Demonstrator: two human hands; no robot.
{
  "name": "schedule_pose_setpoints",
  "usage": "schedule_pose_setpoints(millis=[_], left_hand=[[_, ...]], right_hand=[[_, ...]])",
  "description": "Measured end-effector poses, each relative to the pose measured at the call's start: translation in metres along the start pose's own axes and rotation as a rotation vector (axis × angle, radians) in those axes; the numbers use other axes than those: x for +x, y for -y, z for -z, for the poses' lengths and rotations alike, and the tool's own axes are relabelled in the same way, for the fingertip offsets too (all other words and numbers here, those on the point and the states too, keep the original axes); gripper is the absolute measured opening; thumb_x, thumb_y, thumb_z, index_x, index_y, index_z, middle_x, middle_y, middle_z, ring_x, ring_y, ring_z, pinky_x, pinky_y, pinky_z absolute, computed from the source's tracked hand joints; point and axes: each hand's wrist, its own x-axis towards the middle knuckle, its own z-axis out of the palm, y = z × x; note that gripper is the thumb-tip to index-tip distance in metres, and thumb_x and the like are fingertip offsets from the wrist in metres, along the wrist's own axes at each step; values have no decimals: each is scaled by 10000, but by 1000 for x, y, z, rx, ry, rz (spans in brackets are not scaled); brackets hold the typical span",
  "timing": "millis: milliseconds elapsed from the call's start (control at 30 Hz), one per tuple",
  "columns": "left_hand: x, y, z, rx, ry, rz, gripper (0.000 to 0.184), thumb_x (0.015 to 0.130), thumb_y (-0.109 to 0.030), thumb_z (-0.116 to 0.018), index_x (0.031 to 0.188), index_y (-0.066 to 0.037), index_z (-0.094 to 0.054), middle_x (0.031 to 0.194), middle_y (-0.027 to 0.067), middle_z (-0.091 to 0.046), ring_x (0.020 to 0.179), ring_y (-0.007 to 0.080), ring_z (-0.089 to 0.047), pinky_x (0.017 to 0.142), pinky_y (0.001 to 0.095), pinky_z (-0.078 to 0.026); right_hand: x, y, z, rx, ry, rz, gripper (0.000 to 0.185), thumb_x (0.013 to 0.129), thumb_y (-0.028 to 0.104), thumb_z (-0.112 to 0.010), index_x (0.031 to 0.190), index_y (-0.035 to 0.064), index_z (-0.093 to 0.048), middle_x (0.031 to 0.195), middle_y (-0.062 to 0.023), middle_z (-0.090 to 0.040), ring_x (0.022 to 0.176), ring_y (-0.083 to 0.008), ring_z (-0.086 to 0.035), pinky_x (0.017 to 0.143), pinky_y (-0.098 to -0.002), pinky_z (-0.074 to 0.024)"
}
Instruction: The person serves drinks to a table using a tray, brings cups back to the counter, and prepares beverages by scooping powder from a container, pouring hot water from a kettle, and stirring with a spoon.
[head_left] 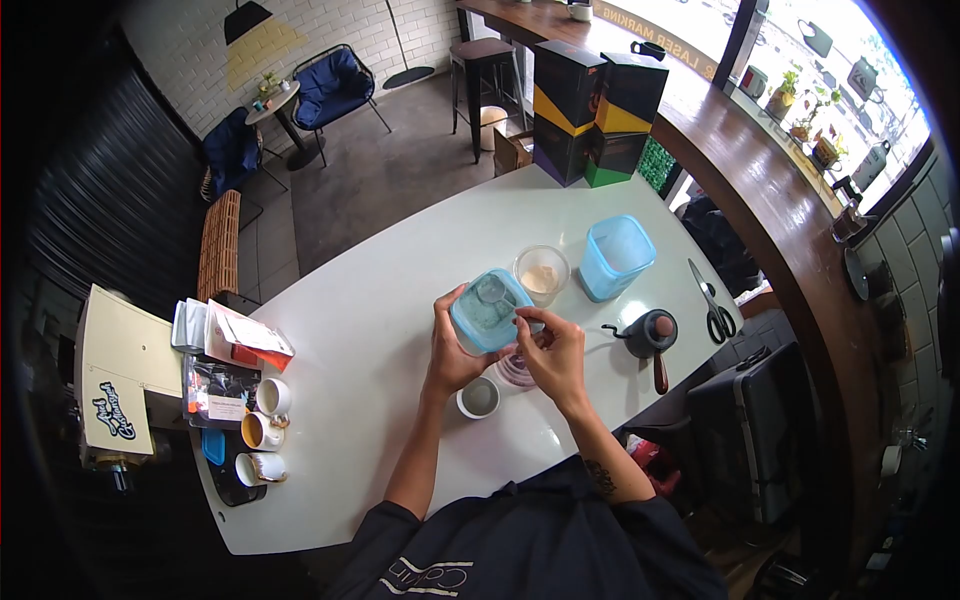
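My left hand point(455, 350) grips a light-blue square plastic container point(485, 335) from its left and lower sides, tilted toward me. Inside it shows a small spoon point(491, 289). My right hand point(555, 355) is pinched at the container's right rim, on what looks like the spoon's handle; the fingers partly hide it. Just beyond stands a clear cup point(541, 278) with pale beige contents. Below my hands sit a small white cup point(478, 398) and a pinkish round item point(515, 372), partly covered by my right hand.
On the white table point(370, 330), a taller light-blue container point(618, 260), a dark hand-cranked grinder point(650, 335) and black-handled scissors point(715, 310) stand or lie to the right. Dark boxes point(595, 115) rise at the far edge. Several mugs point(262, 431) and packets point(235, 335) line the left end.
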Motion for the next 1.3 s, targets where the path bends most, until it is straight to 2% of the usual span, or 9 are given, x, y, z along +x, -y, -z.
schedule_pose_setpoints(millis=[167,333,433,967,1300], left_hand=[[0,-2,2,23,7,1,1099,603,-346,-967,1401,-7,-292,1363,221,-442,1263,336,-514,1046,448,-457],[-1,-1,2,16,7,4,1103,604,-345,-966,1403,-3,-287,1358,216,-445,1268,328,-514,1052,446,-456],[0,-2,1,-19,12,22,1097,608,-331,-967,1402,-3,-286,1359,210,-447,1266,316,-520,1055,443,-458],[-1,-4,2,-36,20,27,1101,610,-316,-966,1412,-12,-276,1355,198,-448,1259,305,-529,1055,440,-467],[-1,-4,2,-31,14,2,1093,618,-296,-964,1413,-13,-270,1348,199,-462,1249,303,-541,1053,433,-469]], right_hand=[[-3,4,3,3,20,16,165,878,54,-685,1023,-10,-730,617,-88,-661,505,-82,-597,527,-255,-456],[-3,5,4,16,16,31,167,889,58,-666,1025,-22,-721,775,-134,-725,597,-103,-674,576,-259,-508],[-3,-1,6,78,43,-26,168,897,55,-649,1032,-19,-717,803,-133,-737,635,-118,-701,600,-259,-527],[-6,-9,6,179,71,-1,162,905,44,-627,1018,-43,-703,782,-120,-740,601,-89,-674,548,-238,-492],[-6,-12,7,200,75,-10,152,928,37,-608,1012,-58,-692,809,-132,-741,624,-107,-692,561,-241,-529]])
